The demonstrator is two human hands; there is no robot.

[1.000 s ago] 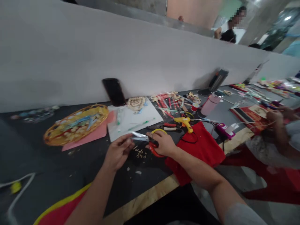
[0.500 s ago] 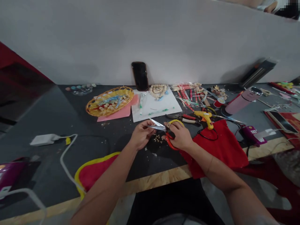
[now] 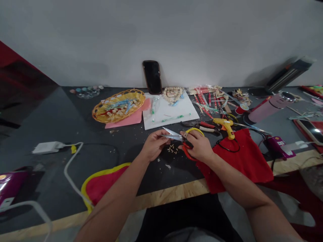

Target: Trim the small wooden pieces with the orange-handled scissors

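Observation:
My right hand (image 3: 200,146) is closed round the red and yellow handles of a pair of scissors (image 3: 174,136). Their silver blades are parted and point left, towards the fingers of my left hand (image 3: 152,145). Those fingers are pinched together at the blades; whatever they grip is too small or hidden to name. On the dark tabletop below the blades lies a scatter of small pale cut pieces (image 3: 172,149). Behind the hands, a white board (image 3: 174,112) carries a string of pale beads (image 3: 173,94) and some green bits.
A yellow basket (image 3: 97,116) stands back left, beside a phone (image 3: 152,77) leaning on the wall. Pliers (image 3: 205,126), a yellow glue gun (image 3: 224,126), red cloth (image 3: 242,161) and a pink flask (image 3: 267,109) lie or stand rightward. A white cable (image 3: 67,171) runs on the left.
The view has shifted a little, so the far-right items sit further right. Both hands keep nearly the same pose, with the scissor blades still parted beside my left fingers.

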